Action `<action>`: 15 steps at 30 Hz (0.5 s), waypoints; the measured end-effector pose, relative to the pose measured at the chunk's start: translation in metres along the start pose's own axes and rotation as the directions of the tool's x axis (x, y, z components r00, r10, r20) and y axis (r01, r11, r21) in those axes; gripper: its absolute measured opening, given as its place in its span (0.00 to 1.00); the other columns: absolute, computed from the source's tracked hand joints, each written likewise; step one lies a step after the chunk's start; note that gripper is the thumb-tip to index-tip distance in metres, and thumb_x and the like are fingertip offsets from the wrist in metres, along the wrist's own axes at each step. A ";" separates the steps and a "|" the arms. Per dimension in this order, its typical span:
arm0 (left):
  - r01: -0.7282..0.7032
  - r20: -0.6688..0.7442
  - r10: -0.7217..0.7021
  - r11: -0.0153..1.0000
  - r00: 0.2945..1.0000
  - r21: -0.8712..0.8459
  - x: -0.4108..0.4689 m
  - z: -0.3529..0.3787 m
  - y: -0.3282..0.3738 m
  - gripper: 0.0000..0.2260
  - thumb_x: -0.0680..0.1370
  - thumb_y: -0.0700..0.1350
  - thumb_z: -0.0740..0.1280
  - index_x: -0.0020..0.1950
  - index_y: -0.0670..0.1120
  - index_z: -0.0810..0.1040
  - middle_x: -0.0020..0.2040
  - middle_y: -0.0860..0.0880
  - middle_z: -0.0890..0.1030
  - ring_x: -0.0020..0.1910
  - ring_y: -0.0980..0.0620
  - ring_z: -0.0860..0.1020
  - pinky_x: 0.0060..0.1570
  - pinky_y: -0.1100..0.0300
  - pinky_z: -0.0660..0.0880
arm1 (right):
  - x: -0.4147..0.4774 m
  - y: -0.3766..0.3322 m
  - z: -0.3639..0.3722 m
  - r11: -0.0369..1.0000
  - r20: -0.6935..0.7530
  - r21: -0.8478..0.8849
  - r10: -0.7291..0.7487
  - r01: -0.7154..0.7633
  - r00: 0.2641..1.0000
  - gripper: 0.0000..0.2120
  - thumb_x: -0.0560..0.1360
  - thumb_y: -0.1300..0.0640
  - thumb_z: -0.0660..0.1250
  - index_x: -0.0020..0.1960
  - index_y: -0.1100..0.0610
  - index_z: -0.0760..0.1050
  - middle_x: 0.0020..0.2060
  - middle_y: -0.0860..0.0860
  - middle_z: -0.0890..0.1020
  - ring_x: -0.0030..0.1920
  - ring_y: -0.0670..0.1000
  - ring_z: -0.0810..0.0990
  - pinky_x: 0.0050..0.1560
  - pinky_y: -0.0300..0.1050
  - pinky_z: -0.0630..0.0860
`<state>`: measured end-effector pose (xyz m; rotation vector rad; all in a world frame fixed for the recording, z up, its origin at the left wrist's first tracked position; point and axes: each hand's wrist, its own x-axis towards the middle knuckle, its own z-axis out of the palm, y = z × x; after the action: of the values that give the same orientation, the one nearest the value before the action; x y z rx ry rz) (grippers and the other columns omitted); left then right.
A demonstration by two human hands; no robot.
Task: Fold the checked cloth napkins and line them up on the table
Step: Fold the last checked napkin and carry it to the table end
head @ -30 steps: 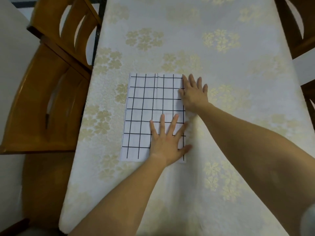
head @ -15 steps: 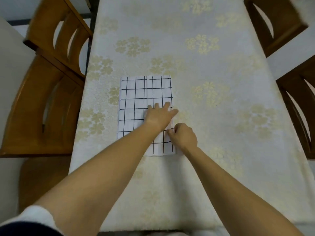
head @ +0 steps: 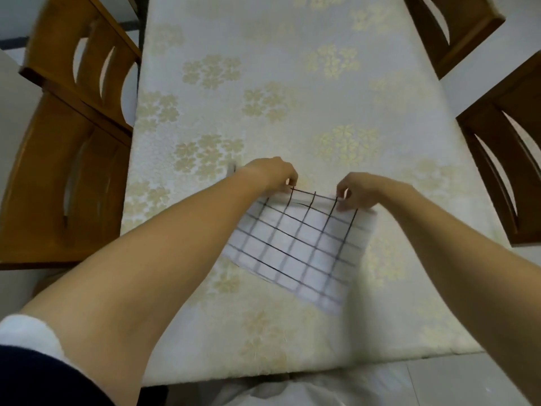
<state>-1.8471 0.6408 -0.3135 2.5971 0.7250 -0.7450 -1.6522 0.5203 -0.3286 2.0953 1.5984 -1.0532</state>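
over the near half of the table (head: pixel 263 92), the checked napkin (head: pixel 295 250) is held up by its far edge and slopes back toward the person, blurred. the left hand (head: pixel 273 177) pinches one far corner between thumb and fingertips, and the right hand (head: pixel 363 190) pinches the other in the same way. whether the near edge touches the tablecloth is hard to tell. judging by this, the task is at an early stage: only one napkin shows, its folding looks unfinished, and no folded napkins lie in a row on the table. no brand, label or readable writing shows on the napkin or the flowered tablecloth.
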 end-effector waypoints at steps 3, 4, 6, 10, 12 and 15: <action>0.040 -0.022 -0.044 0.986 0.999 -0.160 0.001 0.006 -0.013 0.10 0.84 0.50 0.64 0.62 0.50 0.79 0.60 0.48 0.80 0.54 0.47 0.78 0.57 0.49 0.77 | 0.014 0.024 -0.020 0.996 -0.154 0.070 0.065 -0.055 0.986 0.16 0.78 0.50 0.71 0.61 0.58 0.81 0.59 0.57 0.81 0.56 0.58 0.79 0.51 0.47 0.74; 0.055 -0.036 -0.064 0.978 0.997 -0.203 0.001 0.009 -0.020 0.09 0.84 0.50 0.65 0.61 0.50 0.79 0.59 0.48 0.80 0.54 0.48 0.78 0.56 0.50 0.77 | 0.019 0.028 -0.024 0.987 -0.228 0.152 0.085 -0.051 0.970 0.14 0.79 0.51 0.70 0.60 0.58 0.81 0.58 0.58 0.82 0.56 0.58 0.79 0.49 0.46 0.72; 0.095 -0.067 -0.118 0.957 0.991 -0.274 0.000 0.017 -0.033 0.07 0.83 0.49 0.66 0.60 0.52 0.80 0.58 0.49 0.81 0.53 0.49 0.79 0.54 0.51 0.77 | 0.028 0.032 -0.028 0.956 -0.347 0.294 0.123 -0.017 0.930 0.09 0.78 0.53 0.71 0.56 0.56 0.82 0.55 0.57 0.83 0.50 0.56 0.79 0.45 0.44 0.70; 0.178 -0.168 -0.277 0.878 0.946 -0.444 -0.001 0.032 -0.050 0.06 0.84 0.49 0.65 0.55 0.51 0.80 0.51 0.49 0.83 0.46 0.51 0.81 0.50 0.51 0.80 | 0.039 0.036 -0.026 0.939 -0.417 0.344 0.140 0.014 0.898 0.08 0.78 0.54 0.72 0.53 0.57 0.83 0.46 0.54 0.83 0.49 0.56 0.80 0.43 0.43 0.71; 0.150 -0.161 -0.292 0.801 0.943 -0.579 0.002 0.033 -0.050 0.12 0.84 0.54 0.63 0.55 0.47 0.80 0.49 0.49 0.83 0.44 0.50 0.81 0.48 0.52 0.78 | 0.042 0.038 -0.029 0.933 -0.428 0.359 0.131 0.035 0.894 0.09 0.79 0.56 0.69 0.50 0.60 0.84 0.37 0.50 0.81 0.42 0.54 0.79 0.39 0.44 0.74; 0.141 -0.064 -0.211 0.820 0.975 -0.555 0.005 0.035 -0.048 0.17 0.81 0.59 0.66 0.57 0.46 0.78 0.50 0.51 0.77 0.47 0.50 0.76 0.48 0.56 0.72 | 0.048 0.040 -0.034 0.929 -0.406 0.369 0.123 0.039 0.906 0.10 0.79 0.56 0.68 0.49 0.62 0.84 0.39 0.51 0.82 0.43 0.53 0.78 0.45 0.48 0.77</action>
<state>-1.8843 0.6661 -0.3530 2.0753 1.0524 -0.3480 -1.5972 0.5617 -0.3465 2.7594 1.6214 -0.9934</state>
